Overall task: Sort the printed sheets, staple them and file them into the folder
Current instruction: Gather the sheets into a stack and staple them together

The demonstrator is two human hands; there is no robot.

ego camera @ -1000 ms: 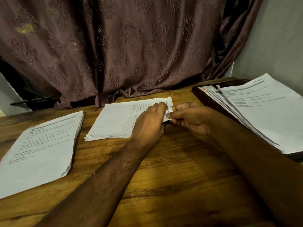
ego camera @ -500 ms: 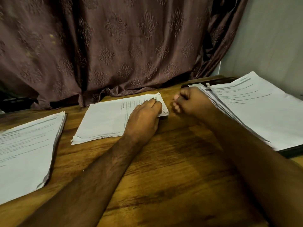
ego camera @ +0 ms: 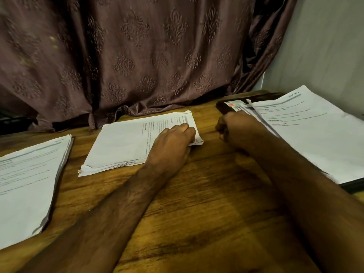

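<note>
Three piles of printed sheets lie on a wooden table (ego camera: 197,209). My left hand (ego camera: 173,142) rests on the right end of the middle stack (ego camera: 122,146), its fingers curled over the near right corner. Between that stack and the right one, my right hand (ego camera: 234,129) is curled into a fist, and nothing shows in it. The right stack (ego camera: 315,133) lies fanned on a dark folder (ego camera: 223,107). A thicker left stack (ego camera: 25,178) sits by the left edge. No stapler is in view.
A brown patterned curtain (ego camera: 137,56) hangs right behind the table and drapes onto its far edge. A pale wall (ego camera: 325,46) closes off the right side. Bare wood shows between my forearms toward the near edge.
My right hand has let go of the middle stack's corner, moved right and curled into a fist. My left hand stays on that corner. The view has shifted slightly right.
</note>
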